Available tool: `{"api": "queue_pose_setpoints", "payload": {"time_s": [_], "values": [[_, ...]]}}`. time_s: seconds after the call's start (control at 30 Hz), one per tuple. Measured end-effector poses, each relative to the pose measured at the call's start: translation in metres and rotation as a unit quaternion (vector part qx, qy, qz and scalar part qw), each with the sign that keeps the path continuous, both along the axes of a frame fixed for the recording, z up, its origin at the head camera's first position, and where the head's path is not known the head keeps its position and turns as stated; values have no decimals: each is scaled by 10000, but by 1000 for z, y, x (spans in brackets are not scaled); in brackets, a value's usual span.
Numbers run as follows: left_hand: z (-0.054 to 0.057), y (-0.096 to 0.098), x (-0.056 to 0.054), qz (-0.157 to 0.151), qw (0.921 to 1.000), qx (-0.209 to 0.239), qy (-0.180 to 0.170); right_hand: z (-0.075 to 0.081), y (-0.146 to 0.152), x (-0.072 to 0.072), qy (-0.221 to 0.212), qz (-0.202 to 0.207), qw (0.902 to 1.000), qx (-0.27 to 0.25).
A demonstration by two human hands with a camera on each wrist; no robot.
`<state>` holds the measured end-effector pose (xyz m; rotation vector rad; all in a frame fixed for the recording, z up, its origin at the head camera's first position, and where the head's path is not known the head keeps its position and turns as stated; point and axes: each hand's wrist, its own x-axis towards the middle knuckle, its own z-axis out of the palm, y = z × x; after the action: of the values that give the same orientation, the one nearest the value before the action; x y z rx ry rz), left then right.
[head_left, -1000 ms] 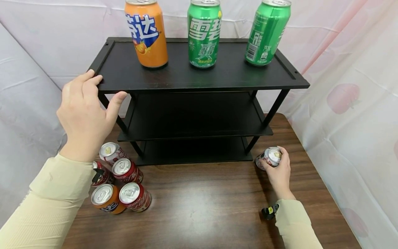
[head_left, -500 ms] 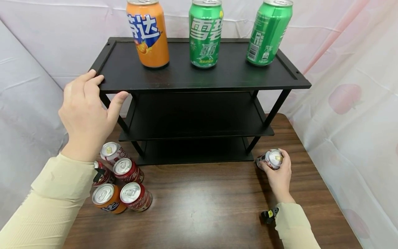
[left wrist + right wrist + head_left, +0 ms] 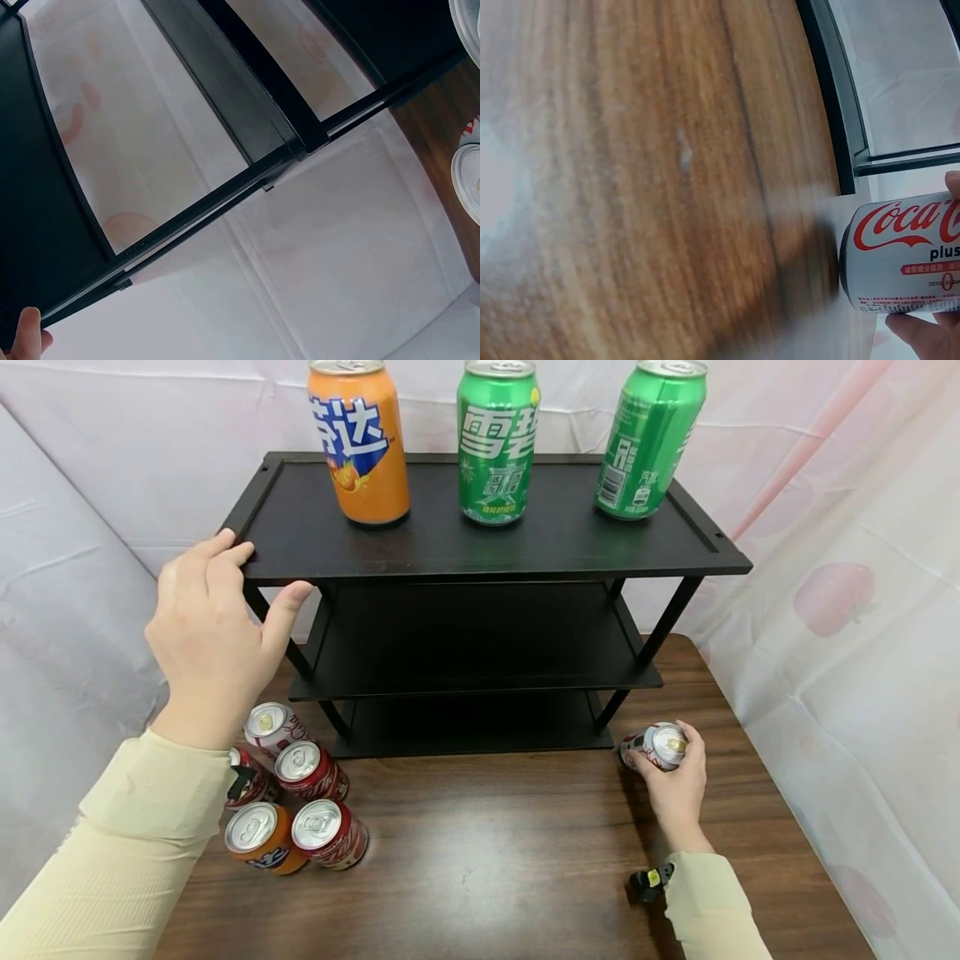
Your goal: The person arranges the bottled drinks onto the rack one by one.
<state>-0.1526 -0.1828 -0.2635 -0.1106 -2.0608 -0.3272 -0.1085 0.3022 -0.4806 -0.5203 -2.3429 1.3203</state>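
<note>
In the head view, my right hand [image 3: 678, 785] grips a silver Coca-Cola can [image 3: 654, 746] on the table, beside the rack's front right foot. Fingers and thumb wrap its upper part. The right wrist view shows the red lettering on this Coca-Cola can [image 3: 907, 251], with fingertips at its sides. My left hand [image 3: 213, 627] rests at the left front corner of the black three-tier rack [image 3: 480, 556], fingers on the top shelf's edge and thumb spread away. An orange Fanta can [image 3: 360, 452] and two green Sprite cans [image 3: 498, 452] stand on that top shelf.
Several cans stand grouped on the wooden table [image 3: 480, 868] left of the rack, below my left forearm: red cans [image 3: 330, 835], an orange can [image 3: 266, 839] and a silver can [image 3: 273, 727]. Pale curtains [image 3: 847, 652] hang close behind and on both sides.
My right hand and the Coca-Cola can have shifted very slightly toward me. My left hand keeps its place on the rack's corner. The head view has drifted a little.
</note>
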Motion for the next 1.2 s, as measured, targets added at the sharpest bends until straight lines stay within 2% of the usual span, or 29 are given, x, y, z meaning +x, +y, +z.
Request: {"api": "queue_pose_setpoints", "payload": {"time_s": [0.83,1.2], "values": [[-1,-1,-1,10,10000,-37,-28,8,0,5,-98,-205,9996,-179],[0,-1,-1,-10,10000,3,39,25,-3,9,54,-423,9988,-223]]}}
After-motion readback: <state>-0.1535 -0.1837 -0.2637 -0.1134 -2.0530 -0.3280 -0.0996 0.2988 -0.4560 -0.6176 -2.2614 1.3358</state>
